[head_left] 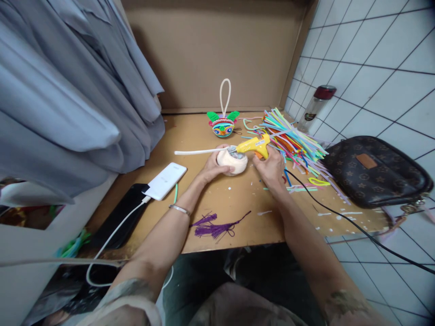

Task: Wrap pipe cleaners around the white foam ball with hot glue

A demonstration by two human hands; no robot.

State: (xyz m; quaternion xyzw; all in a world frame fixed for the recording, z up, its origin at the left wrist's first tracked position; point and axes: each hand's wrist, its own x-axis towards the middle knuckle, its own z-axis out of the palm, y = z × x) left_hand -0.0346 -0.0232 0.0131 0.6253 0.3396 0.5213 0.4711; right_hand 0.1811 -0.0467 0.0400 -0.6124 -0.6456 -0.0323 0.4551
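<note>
My left hand (213, 165) is wrapped round a cream, rounded hollow piece (234, 164) that looks wound from pipe cleaners, its greyish opening turned up. A straight white strip (196, 152) sticks out leftward from it. In my right hand (272, 168) is a yellow glue gun (254, 145), its nozzle pointing left at the opening of the cream piece; whether the tip touches cannot be made out. Behind them sits a colourful animal-face ornament (223, 127) with green ears and a tall cream loop. Purple tassels (216, 229) lie in front, between my forearms.
A heap of coloured pipe cleaners (295, 142) lies at the right, beside a brown patterned bag (377, 172) and a red-lidded bottle (316, 106). A white power bank (167, 181) with a cable and a black phone-like slab (120, 217) are left. The glue gun's black cord (340, 218) runs right.
</note>
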